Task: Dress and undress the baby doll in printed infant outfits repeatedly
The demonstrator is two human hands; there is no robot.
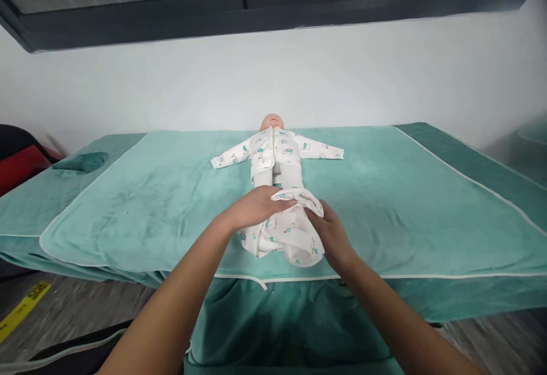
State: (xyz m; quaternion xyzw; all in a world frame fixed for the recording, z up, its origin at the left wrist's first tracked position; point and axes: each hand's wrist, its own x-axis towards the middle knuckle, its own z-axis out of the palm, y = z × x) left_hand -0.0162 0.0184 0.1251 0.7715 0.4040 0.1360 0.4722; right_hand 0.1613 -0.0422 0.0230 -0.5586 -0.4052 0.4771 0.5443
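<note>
A baby doll [272,121] lies on its back on a green-covered bed, its head toward the wall. It wears a white printed jacket [287,147] with both sleeves spread out sideways. Around its lower legs is a pair of white printed baby pants [284,232], bunched at the waistband. My left hand [258,207] grips the waistband from the left, thumb on top. On the right side of the same band, my right hand [331,229] has its fingers closed on the cloth. The doll's feet are hidden inside the pants.
The green bed cover [171,192] has white piping along its edges, with the near edge just below the pants. A face hole [83,162] opens at the bed's left end. Beyond the bed stand a white wall [363,78] and a dark window frame [273,19]. Something red and black [21,158] is at far left.
</note>
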